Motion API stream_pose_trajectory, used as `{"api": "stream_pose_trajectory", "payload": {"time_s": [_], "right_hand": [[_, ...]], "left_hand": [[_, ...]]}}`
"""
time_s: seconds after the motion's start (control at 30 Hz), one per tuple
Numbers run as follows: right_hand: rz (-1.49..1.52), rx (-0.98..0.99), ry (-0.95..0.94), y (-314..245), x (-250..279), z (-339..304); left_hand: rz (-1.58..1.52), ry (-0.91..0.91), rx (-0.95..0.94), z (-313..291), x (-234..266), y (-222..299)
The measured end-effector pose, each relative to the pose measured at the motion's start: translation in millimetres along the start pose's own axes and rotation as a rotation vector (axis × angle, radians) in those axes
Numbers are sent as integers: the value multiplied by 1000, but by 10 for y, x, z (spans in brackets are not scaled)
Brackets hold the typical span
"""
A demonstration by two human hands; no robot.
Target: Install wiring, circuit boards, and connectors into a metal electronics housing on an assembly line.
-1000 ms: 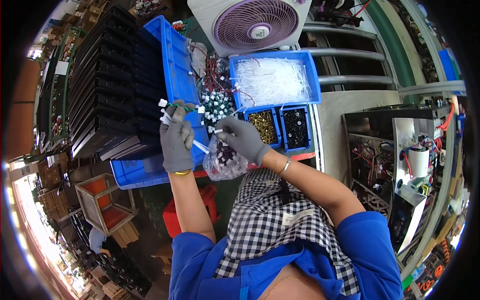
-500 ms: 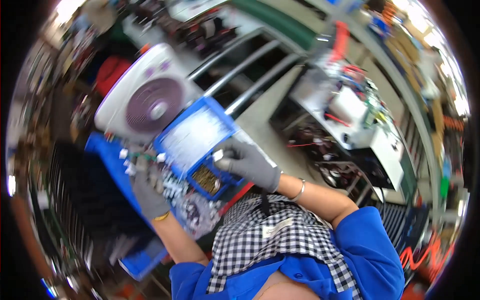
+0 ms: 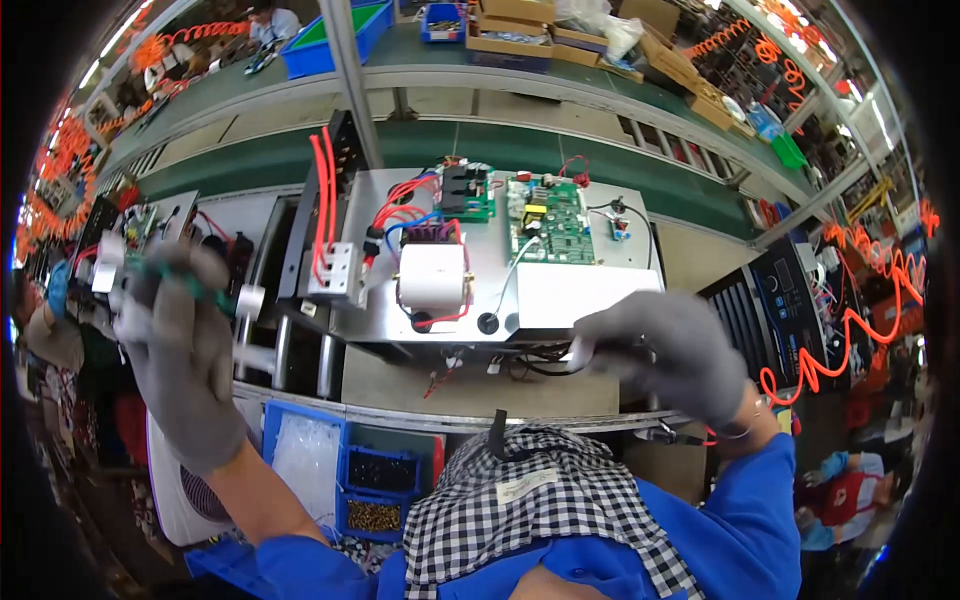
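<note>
My left hand (image 3: pixel 185 360), in a grey glove, is raised at the left, its fingers curled round a green wire harness (image 3: pixel 160 268) with white connectors at its ends; motion smears it. My right hand (image 3: pixel 670 350), also gloved, is at the front right corner of an open metal unit (image 3: pixel 375 330), pinching a small white piece (image 3: pixel 580 352), probably a connector. The unit carries a green circuit board (image 3: pixel 550 225), a white block-shaped component (image 3: pixel 432 275), a smaller board with black parts (image 3: pixel 467 190), and a terminal block (image 3: pixel 342 268) with red wires.
Below the rail are a blue tray with clear plastic (image 3: pixel 308 450), a bin of black parts (image 3: pixel 380 470) and a bin of brass-coloured screws (image 3: pixel 373 516). Another unit with a control panel (image 3: pixel 780 290) stands right. Orange coiled hoses (image 3: pixel 840 350) hang there. People work at both sides.
My view has swung from the parts bins to the metal unit. Both hands have left the bins: the left is now raised with the harness, the right over the unit's front edge.
</note>
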State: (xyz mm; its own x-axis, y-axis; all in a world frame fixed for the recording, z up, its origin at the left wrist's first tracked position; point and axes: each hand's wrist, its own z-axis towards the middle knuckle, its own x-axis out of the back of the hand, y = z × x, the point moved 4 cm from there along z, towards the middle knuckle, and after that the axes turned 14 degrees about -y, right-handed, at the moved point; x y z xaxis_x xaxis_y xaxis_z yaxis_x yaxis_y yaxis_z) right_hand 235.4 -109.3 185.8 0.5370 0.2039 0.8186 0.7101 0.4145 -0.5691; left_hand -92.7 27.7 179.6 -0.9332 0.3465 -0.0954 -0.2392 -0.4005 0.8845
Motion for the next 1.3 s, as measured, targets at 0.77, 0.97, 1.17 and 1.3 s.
{"api": "stream_pose_trajectory", "payload": {"time_s": [0.77,0.97,1.17,1.3], "right_hand": [[-150,-617,-700,1737,-87,1273],[-126,-687,-704,1762,-172,1350],[-97,-763,-734,1731,-166,1368],[-167,-798,-719,1732,-221,1377]], "left_hand": [[-62,-921,211,2382,-1989,-1318],[-23,-915,269,2400,-1958,-1256],[-80,-926,223,2401,-1937,-1262],[-167,-924,233,2397,-1952,-1279]]}}
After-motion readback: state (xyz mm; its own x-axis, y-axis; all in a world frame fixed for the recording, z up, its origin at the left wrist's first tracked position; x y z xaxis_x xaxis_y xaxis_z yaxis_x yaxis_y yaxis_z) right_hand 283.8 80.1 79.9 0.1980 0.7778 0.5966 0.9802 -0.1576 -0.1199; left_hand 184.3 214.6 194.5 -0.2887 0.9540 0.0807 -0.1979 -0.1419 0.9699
